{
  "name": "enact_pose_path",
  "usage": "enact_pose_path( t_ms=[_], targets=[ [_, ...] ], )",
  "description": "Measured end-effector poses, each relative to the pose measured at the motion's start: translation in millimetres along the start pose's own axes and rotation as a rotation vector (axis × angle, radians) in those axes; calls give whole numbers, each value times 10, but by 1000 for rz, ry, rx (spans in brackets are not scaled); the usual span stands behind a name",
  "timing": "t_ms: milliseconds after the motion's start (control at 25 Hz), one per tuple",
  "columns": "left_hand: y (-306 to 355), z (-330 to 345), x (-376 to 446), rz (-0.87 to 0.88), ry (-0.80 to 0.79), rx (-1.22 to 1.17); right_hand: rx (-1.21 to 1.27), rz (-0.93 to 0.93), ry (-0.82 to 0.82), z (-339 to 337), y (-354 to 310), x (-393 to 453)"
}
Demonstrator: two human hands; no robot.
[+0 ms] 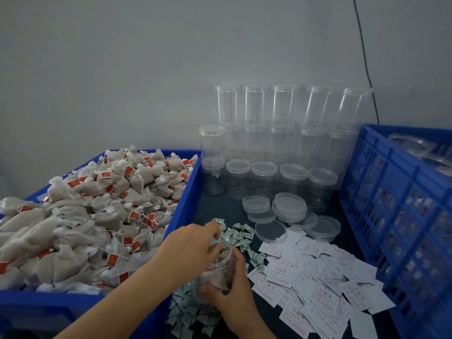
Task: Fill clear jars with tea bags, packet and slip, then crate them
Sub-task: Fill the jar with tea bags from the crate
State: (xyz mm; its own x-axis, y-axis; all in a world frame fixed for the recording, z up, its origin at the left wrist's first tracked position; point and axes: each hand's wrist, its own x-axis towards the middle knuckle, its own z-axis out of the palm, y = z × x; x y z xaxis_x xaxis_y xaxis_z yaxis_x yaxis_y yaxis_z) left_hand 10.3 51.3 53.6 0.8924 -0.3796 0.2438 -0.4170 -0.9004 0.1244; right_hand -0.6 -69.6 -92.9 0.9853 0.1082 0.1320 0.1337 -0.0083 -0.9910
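An open clear jar (215, 272) with tea bags inside stands on the dark table at the bottom centre. My right hand (234, 287) grips the jar's side from the right. My left hand (195, 245) is at the jar's mouth, its fingertips pinching a small green-and-white packet. More packets (238, 234) lie scattered behind and below the jar. White slips (313, 277) with red print are spread to the right. A blue bin (188, 192) on the left is heaped with tea bags (97, 211) with red tags.
Empty lidded clear jars (276, 143) are stacked in rows against the wall. Loose clear lids (288, 209) lie in front of them. A blue slatted crate (396, 204) at the right holds filled jars. A black cable hangs down the wall.
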Motion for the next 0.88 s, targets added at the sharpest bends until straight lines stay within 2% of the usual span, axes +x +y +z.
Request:
enact_pose_path(
  t_ms=[120,200,400,480,560,600,680,760,800,880],
  targets=[
    [-32,-20,-25,67,0,-37,-1,-9,-7,-8,16,3],
    [-74,-50,-55,150,-75,-76,11,-19,-20,-17,-2,0],
    [-341,-209,-99,280,-460,-200,46,-10,-18,-12,-58,-22],
    [-393,-196,-123,286,-543,-177,38,-10,-24,-13,-92,-40],
    [-378,-164,-148,286,-530,-182,32,-13,-29,-16,-120,-53],
    [-380,-168,-155,261,-475,-225,34,-14,-30,-17,-120,-53],
    [-502,-221,-145,149,-258,-321,29,-18,-29,-17,-114,-53],
    [-804,-250,-128,-9,-37,-283,16,-3,-26,-13,-112,-49],
    [-983,-236,-134,-99,-6,-184,9,7,-27,-12,-107,-49],
    [-1314,-120,-158,-266,-167,80,-2,5,-22,-14,-94,-42]
  ],
)
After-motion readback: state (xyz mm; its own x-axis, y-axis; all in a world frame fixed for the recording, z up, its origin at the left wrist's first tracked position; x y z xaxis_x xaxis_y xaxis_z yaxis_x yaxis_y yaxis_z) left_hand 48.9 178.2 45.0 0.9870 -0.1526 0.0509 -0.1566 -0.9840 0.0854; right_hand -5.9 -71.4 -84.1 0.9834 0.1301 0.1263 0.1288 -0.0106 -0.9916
